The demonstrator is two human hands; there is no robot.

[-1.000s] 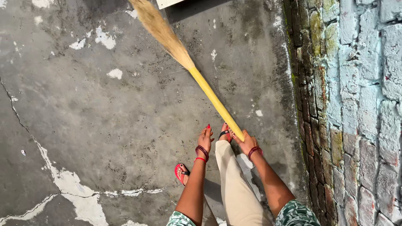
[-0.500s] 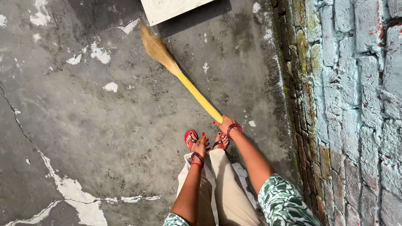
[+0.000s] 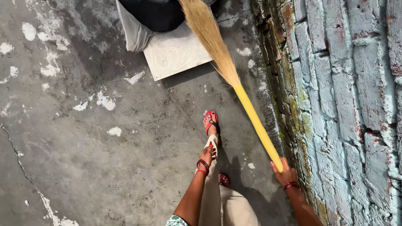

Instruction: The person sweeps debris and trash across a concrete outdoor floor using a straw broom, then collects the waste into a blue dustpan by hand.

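Right hand (image 3: pixel 285 173) gripping yellow end of broom (image 3: pixel 251 113), grip clenched; bristles reaching toward 12 o'clock over white slab (image 3: pixel 176 52), beside wall (image 3: pixel 343 104); left hand (image 3: pixel 207 155) hanging loose, empty; best keeping strokes low, pulling dust off wall edge

Cracked grey concrete floor (image 3: pixel 104 167), white patches. Mossy, pale-blue painted brick wall (image 3: pixel 356 104) on right. White slab (image 3: pixel 176 52) at top under a dark tub (image 3: pixel 157 14). Hard sunlight.
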